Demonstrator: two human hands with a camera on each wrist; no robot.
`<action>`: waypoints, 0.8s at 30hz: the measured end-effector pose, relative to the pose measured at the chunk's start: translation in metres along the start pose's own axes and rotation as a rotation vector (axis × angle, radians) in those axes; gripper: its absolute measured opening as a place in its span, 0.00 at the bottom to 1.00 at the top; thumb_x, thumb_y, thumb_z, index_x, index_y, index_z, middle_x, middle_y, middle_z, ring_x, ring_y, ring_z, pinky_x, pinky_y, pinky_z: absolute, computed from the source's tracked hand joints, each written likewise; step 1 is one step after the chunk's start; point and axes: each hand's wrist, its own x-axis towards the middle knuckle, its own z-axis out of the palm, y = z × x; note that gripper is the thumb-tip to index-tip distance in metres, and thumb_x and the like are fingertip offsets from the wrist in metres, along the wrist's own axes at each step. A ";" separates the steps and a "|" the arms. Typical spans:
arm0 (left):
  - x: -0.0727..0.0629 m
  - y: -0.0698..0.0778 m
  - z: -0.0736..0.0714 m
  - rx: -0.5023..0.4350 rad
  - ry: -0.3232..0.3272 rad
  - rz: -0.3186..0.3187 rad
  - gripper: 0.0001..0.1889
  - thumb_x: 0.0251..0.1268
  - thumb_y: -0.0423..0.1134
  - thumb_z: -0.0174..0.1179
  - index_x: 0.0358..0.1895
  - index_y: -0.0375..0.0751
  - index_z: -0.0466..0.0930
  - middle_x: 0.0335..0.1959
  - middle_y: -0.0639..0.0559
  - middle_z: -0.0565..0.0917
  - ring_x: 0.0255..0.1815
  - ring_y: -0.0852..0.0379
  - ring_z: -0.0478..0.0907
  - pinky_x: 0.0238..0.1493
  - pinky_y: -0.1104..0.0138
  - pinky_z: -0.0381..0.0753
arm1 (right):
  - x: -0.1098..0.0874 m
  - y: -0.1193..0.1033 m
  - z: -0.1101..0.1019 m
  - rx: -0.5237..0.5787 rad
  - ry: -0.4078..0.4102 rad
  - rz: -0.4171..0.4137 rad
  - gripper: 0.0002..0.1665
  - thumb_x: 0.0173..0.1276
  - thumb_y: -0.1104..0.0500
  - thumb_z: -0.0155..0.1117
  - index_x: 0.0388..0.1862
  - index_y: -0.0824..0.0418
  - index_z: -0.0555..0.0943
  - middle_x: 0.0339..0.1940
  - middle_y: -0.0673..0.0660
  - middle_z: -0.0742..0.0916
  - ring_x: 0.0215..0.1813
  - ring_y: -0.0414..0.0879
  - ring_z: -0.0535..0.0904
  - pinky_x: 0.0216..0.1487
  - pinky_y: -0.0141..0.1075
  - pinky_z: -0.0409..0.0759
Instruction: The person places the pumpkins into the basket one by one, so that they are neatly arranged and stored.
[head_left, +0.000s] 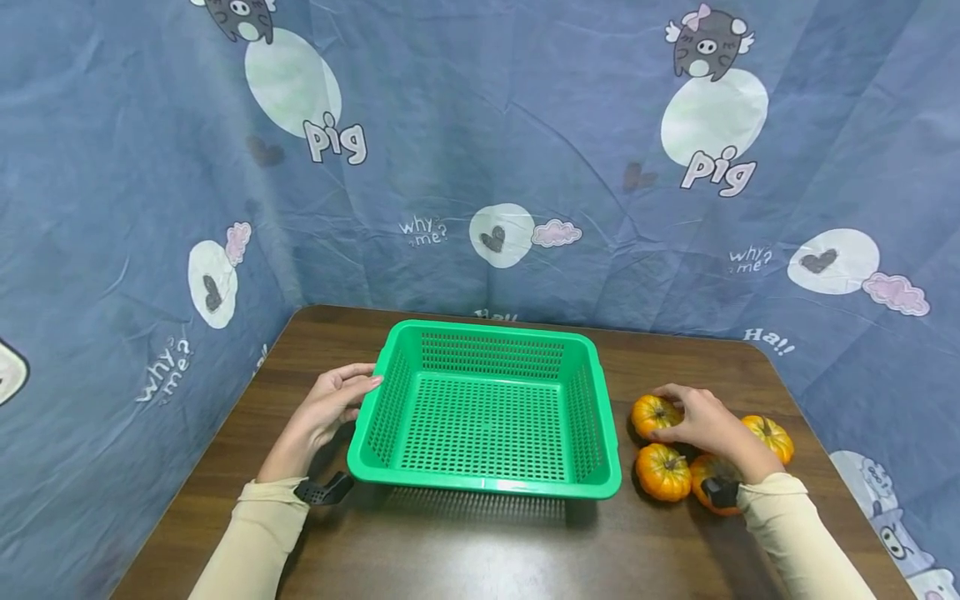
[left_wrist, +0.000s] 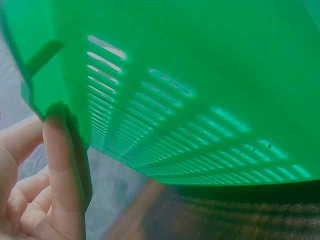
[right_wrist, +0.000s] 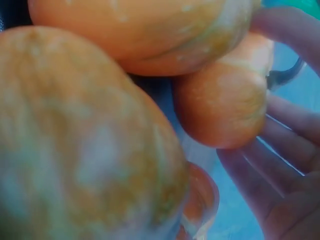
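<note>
A green plastic basket (head_left: 483, 482) with slotted walls stands at the middle of the table with nothing in it. My left hand (head_left: 330, 408) holds its left rim, thumb on top and fingers outside; the left wrist view shows the fingers (left_wrist: 62, 165) against the basket's outer wall (left_wrist: 200, 60). To the right of the basket, my right hand (head_left: 701, 421) grips a small orange pumpkin (head_left: 651, 415) between thumb and fingers. In the right wrist view this pumpkin (right_wrist: 222, 107) sits between thumb and fingers (right_wrist: 270, 165), its stem toward the palm.
Other small pumpkins lie close by: one (head_left: 663, 472) nearer me, one (head_left: 705, 477) partly hidden under my right wrist, one (head_left: 768, 437) to the right of the hand. The brown wooden table (head_left: 480, 550) ends at a blue printed curtain (head_left: 525, 167).
</note>
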 end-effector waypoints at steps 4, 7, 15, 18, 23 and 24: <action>0.001 0.000 0.001 -0.003 0.006 0.002 0.28 0.76 0.39 0.63 0.71 0.31 0.67 0.38 0.63 0.90 0.35 0.66 0.88 0.34 0.70 0.89 | -0.001 -0.001 -0.004 0.017 0.015 0.000 0.43 0.55 0.45 0.83 0.63 0.67 0.81 0.56 0.68 0.88 0.55 0.64 0.86 0.56 0.59 0.85; 0.001 0.000 0.001 -0.010 0.007 0.004 0.27 0.76 0.39 0.63 0.70 0.31 0.68 0.38 0.62 0.90 0.34 0.66 0.88 0.33 0.70 0.89 | -0.001 0.000 -0.005 0.022 0.024 0.002 0.43 0.56 0.44 0.83 0.64 0.67 0.81 0.57 0.68 0.88 0.54 0.63 0.86 0.55 0.58 0.86; 0.001 -0.002 0.001 -0.013 0.008 0.010 0.26 0.76 0.39 0.63 0.70 0.32 0.68 0.37 0.62 0.89 0.34 0.66 0.88 0.33 0.70 0.89 | -0.003 -0.004 -0.013 0.054 0.036 -0.004 0.42 0.57 0.47 0.83 0.64 0.69 0.81 0.56 0.70 0.87 0.51 0.62 0.87 0.53 0.56 0.87; 0.001 -0.001 0.000 -0.013 0.009 0.006 0.27 0.76 0.39 0.63 0.71 0.31 0.68 0.38 0.62 0.89 0.34 0.66 0.88 0.33 0.70 0.89 | -0.003 -0.007 -0.017 0.054 0.037 -0.021 0.41 0.58 0.48 0.82 0.64 0.69 0.81 0.56 0.71 0.87 0.51 0.63 0.87 0.53 0.57 0.87; 0.000 0.000 0.000 -0.010 0.007 0.001 0.29 0.76 0.39 0.63 0.72 0.31 0.66 0.38 0.62 0.90 0.34 0.66 0.88 0.33 0.71 0.89 | -0.001 -0.012 -0.023 0.056 0.058 -0.055 0.40 0.57 0.48 0.83 0.63 0.69 0.81 0.56 0.70 0.88 0.51 0.62 0.87 0.52 0.56 0.87; 0.000 0.000 0.001 -0.010 0.007 0.000 0.29 0.75 0.39 0.63 0.72 0.31 0.66 0.38 0.62 0.90 0.35 0.66 0.88 0.33 0.71 0.89 | -0.001 -0.014 -0.024 0.055 0.065 -0.064 0.40 0.57 0.48 0.83 0.63 0.69 0.82 0.56 0.70 0.88 0.51 0.61 0.87 0.52 0.56 0.87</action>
